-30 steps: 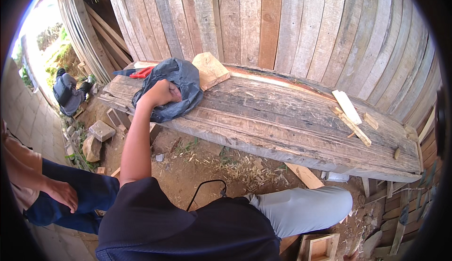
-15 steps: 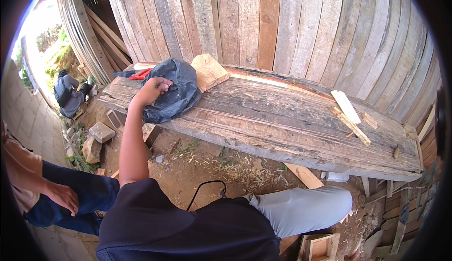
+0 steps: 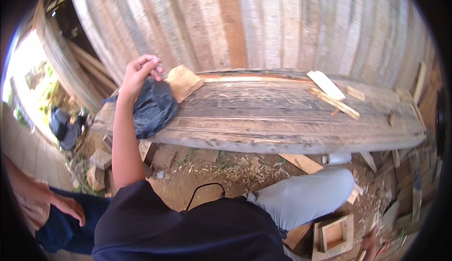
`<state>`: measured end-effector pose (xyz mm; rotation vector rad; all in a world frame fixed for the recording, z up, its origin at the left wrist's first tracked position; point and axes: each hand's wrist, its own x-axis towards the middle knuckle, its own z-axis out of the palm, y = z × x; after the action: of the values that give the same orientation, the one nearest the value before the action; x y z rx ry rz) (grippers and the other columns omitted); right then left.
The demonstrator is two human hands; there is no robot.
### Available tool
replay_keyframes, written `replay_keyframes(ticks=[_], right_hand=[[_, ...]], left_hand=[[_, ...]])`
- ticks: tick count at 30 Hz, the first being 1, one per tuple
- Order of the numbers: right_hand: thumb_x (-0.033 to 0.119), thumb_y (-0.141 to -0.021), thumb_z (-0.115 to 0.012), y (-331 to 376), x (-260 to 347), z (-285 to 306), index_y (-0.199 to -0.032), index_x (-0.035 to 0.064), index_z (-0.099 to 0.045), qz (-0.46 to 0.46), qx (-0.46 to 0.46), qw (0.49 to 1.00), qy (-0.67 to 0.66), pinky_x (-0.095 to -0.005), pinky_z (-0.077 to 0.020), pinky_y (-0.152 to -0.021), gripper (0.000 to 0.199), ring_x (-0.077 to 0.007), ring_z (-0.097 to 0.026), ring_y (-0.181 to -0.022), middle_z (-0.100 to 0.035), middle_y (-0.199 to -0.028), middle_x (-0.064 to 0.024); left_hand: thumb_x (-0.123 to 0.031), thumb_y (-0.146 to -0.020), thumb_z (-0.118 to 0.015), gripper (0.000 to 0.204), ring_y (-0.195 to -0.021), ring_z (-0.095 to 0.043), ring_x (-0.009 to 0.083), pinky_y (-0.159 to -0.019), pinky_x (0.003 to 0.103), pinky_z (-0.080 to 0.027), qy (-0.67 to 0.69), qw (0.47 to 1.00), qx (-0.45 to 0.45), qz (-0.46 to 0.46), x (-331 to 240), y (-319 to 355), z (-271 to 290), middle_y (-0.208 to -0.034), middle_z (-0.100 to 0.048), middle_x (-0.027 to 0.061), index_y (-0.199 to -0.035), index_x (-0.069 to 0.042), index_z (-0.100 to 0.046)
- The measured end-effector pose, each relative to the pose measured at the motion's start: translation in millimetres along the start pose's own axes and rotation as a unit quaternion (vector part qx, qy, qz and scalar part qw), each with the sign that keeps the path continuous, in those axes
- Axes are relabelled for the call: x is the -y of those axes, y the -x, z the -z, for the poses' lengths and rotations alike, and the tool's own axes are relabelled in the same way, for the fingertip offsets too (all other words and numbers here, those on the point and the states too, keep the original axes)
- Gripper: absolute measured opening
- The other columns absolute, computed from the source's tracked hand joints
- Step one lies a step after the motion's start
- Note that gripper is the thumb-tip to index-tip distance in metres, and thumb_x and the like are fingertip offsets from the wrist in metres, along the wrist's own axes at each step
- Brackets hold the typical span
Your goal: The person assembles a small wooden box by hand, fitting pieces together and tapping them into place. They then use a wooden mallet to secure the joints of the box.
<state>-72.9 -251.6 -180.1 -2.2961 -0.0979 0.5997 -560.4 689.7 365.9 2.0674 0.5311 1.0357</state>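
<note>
My left hand (image 3: 143, 72) is raised above the left end of the wooden bench, fingers pinched on something small that I cannot make out. Below it a crumpled dark plastic bag (image 3: 155, 108) lies on the bench, partly behind my forearm. Beside the bag rests a pale wood block (image 3: 183, 83) with angled faces. At the lower right edge part of my right hand (image 3: 370, 243) shows, low near a small wooden frame (image 3: 335, 234); blur and the picture's edge hide its fingers.
A weathered bench (image 3: 254, 115) runs along the plank wall (image 3: 292, 25). Wood offcuts (image 3: 326, 85) lie at its right end. Another person's hand (image 3: 70, 209) shows at the left. Shavings (image 3: 240, 171) cover the ground, and stones (image 3: 96, 176) lie near the bench's left end.
My left hand has lifted from the bag, up and slightly left. The view has shifted, and more of my right hand and the wooden frame shows. The red-handled tool is now hidden.
</note>
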Motion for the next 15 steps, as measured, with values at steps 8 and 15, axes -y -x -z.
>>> replay_keyframes(ticks=[8,15], right_hand=[[0.003,-0.081,-0.062,44,34,33,-0.162,-0.0010,-0.007,0.009,-0.110,0.976,0.186,-0.0428,-0.0100,-0.129,0.098,-0.0374,-0.006,-0.158,-0.009,-0.168,-0.0266],[0.000,-0.083,-0.052,110,172,22,-0.152,0.0043,-0.026,-0.086,-0.030,0.993,0.074,-0.0451,-0.0479,-0.091,0.074,-0.0329,-0.060,-0.107,-0.062,-0.116,-0.0216]], left_hand=[[-0.022,-0.104,-0.062,0.019,-0.069,-0.065,0.0134,-0.060,0.025,-0.050,0.329,0.925,0.138,-0.128,-49,-16,-287,-0.097,-0.068,0.0058,-0.116,-0.006,-0.061],[-0.019,-0.102,-0.066,0.020,-0.067,-0.069,0.0142,-0.057,0.025,-0.050,0.293,0.782,0.550,0.002,-101,189,-559,-0.098,-0.073,0.0099,-0.112,-0.001,-0.065]])
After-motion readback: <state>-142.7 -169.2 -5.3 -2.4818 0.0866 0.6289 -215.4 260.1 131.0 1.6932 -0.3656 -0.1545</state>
